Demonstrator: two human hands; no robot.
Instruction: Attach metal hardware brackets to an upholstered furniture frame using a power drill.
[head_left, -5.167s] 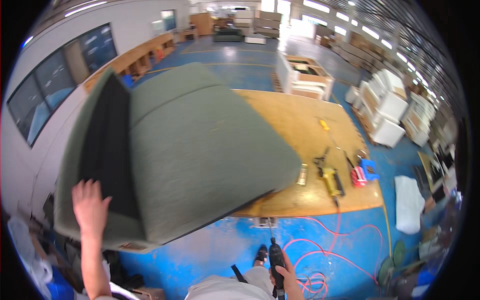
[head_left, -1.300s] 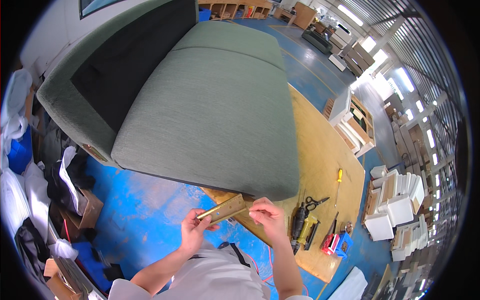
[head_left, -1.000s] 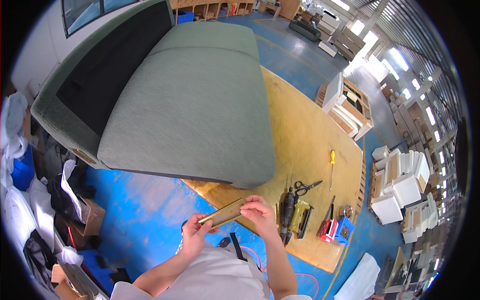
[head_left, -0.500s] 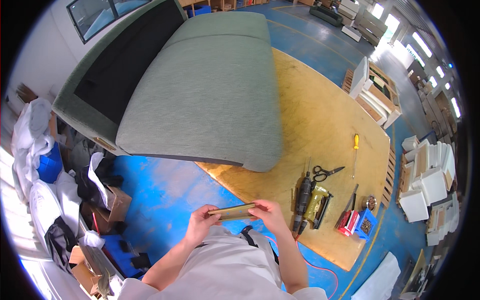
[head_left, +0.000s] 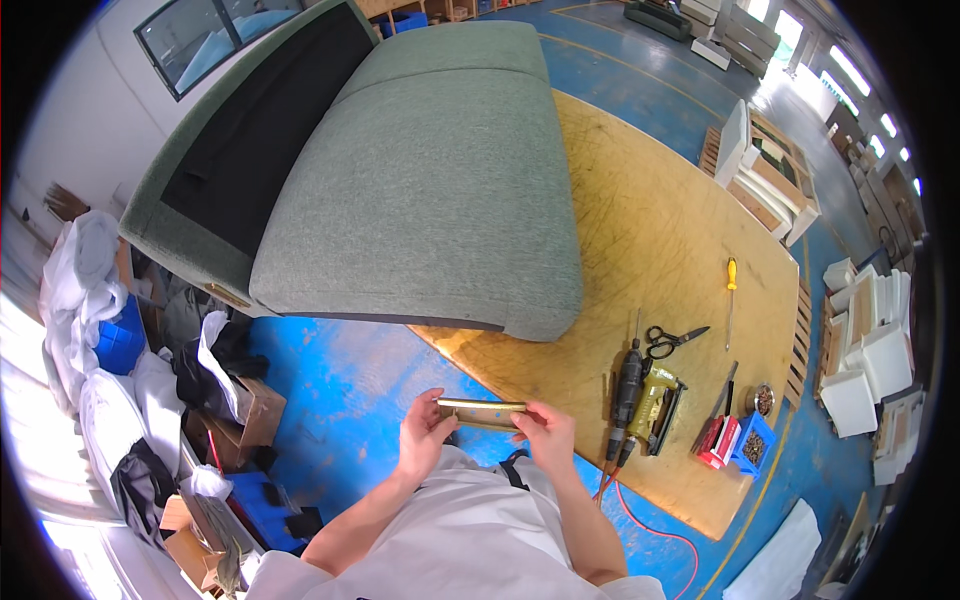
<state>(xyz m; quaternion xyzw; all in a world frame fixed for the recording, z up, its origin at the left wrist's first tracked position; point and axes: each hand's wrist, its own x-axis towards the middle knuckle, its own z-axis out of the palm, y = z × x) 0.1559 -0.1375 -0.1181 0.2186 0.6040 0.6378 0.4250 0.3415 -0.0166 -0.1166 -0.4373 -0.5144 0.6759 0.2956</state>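
A short gold-coloured metal bracket [head_left: 482, 405] with small holes is stretched between my hands, in front of my body and over the blue floor. My left hand [head_left: 424, 436] pinches one end, and my right hand [head_left: 548, 434] has the other end between thumb and fingers. Beyond them a green upholstered sofa [head_left: 430, 190] rests on a wooden worktable [head_left: 660, 210], its black lining showing on the left. To the right of my right hand lie a dark power screwdriver [head_left: 627, 398] and an olive-green staple gun [head_left: 652, 408].
Black scissors [head_left: 674, 342] and a yellow-handled screwdriver [head_left: 731, 278] lie farther along the table. Near its right edge are a blue bin [head_left: 755, 445] of small parts and a red box [head_left: 715, 442]. A red hose [head_left: 670, 530] trails below. Cardboard boxes [head_left: 262, 412] and wrapped material crowd the left.
The bracket has turned in my hands and lies more level, showing a different face. Both hands keep hold of its ends. The whole scene has shifted slightly right in view.
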